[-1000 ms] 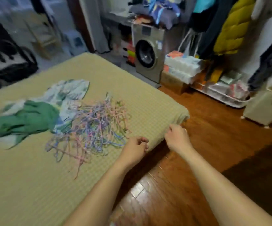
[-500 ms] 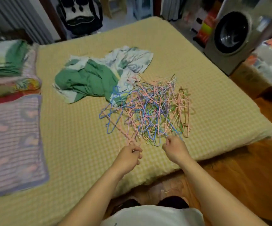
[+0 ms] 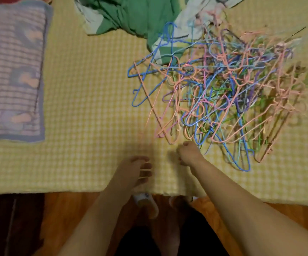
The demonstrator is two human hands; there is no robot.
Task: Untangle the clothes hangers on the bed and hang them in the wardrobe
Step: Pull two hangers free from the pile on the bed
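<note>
A tangled pile of thin pink, blue, green and purple clothes hangers (image 3: 221, 93) lies on the yellow checked bed (image 3: 86, 100), right of centre. My right hand (image 3: 188, 154) hovers at the pile's near edge with its fingers loosely curled, thumb just short of a pink hanger, holding nothing. My left hand (image 3: 136, 170) is a little nearer the bed's front edge, left of the right hand, fingers also loosely curled and empty. The wardrobe is out of view.
A green and white garment (image 3: 127, 13) lies behind the pile, partly under the hangers. A purple striped blanket (image 3: 11, 71) covers the bed's left side. The bed's front edge (image 3: 75, 191) meets a wooden floor (image 3: 66, 209), where my feet stand.
The view has swung down and closer over the bed. Both hands have stayed at the near edge of the hanger pile, the left one drawn slightly back toward the bed edge.
</note>
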